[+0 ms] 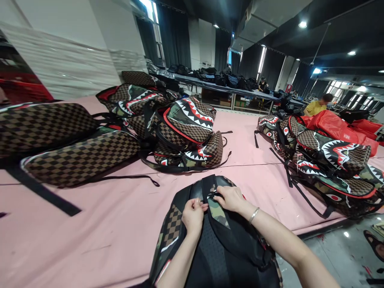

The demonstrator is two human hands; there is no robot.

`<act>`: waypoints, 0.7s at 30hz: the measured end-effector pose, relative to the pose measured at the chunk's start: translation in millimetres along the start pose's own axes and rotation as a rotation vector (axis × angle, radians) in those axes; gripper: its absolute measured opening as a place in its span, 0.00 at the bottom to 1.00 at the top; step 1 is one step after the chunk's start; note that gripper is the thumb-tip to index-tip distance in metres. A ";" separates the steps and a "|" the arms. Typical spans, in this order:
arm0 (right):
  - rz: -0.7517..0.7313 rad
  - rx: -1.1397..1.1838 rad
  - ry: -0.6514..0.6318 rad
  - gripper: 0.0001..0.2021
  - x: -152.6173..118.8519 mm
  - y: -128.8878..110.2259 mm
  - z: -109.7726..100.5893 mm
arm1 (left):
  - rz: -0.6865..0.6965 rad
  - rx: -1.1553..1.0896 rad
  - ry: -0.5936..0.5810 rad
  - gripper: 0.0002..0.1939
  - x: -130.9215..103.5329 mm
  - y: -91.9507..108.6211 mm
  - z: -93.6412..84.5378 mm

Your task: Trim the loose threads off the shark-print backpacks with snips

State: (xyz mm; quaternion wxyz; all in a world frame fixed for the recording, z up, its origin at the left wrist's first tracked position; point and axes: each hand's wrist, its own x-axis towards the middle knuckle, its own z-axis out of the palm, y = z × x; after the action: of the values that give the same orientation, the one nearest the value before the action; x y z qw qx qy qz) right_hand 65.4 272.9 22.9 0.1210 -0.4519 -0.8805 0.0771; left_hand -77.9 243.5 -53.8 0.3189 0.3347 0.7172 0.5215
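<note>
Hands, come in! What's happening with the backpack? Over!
Left hand, right hand at shoulder strap. Backpack strap-side to camera. Other backpacks on pink table, away from hands.

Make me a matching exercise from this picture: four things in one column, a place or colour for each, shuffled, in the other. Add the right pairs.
Things
1. Bracelet
2. Tabletop
3. Near backpack
4. Red bundle

Place or colour
A. Under the left hand and the right hand
B. Silver-coloured
C. At the right of the view, beyond a pile of patterned bags
D. Pink

Right pairs: 1-B, 2-D, 3-A, 4-C
</note>
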 end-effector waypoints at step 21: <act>-0.080 -0.064 -0.092 0.10 31.7 5.2 7.6 | 0.044 -0.178 0.160 0.12 0.5 -16.6 12.1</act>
State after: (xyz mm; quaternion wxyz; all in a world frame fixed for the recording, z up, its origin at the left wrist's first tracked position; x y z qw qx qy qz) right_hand 49.5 301.5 18.9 0.0689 -0.4158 -0.9045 0.0645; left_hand -70.9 246.5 -72.9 0.2777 0.2781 0.6836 0.6151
